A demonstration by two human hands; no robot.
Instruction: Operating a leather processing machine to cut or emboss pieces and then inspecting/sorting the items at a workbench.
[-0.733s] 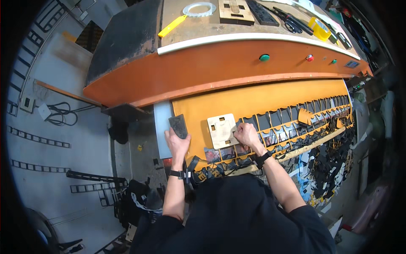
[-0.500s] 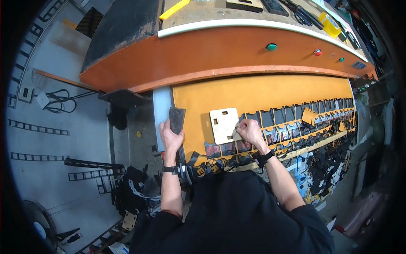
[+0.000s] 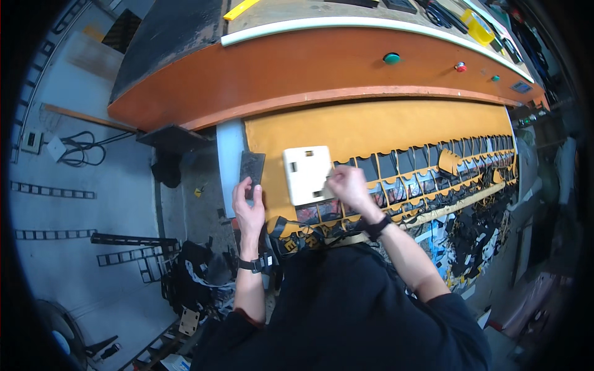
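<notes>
My left hand (image 3: 247, 210) holds a dark rectangular block (image 3: 252, 170) at the left edge of an orange sheet (image 3: 377, 120). My right hand (image 3: 348, 185), slightly blurred, pinches the right edge of a pale square plate (image 3: 304, 175) with small rectangular openings, lying on the sheet. The sheet's nearer part is cut into repeated scalloped strips (image 3: 408, 179) with dark and printed material showing through; loose orange pieces (image 3: 449, 162) lie on them at the right.
An orange machine housing (image 3: 297, 71) with coloured buttons runs behind the sheet. Its top holds yellow tape (image 3: 476, 26), scissors (image 3: 438, 17) and tools. A rail (image 3: 451, 204) runs along the near side, above dark scraps (image 3: 464, 244). Cables (image 3: 80, 148) hang at the left wall.
The pale plate and my right hand have shifted left across the orange sheet, nearer the dark block in my left hand. The whole scene sits somewhat higher in the view.
</notes>
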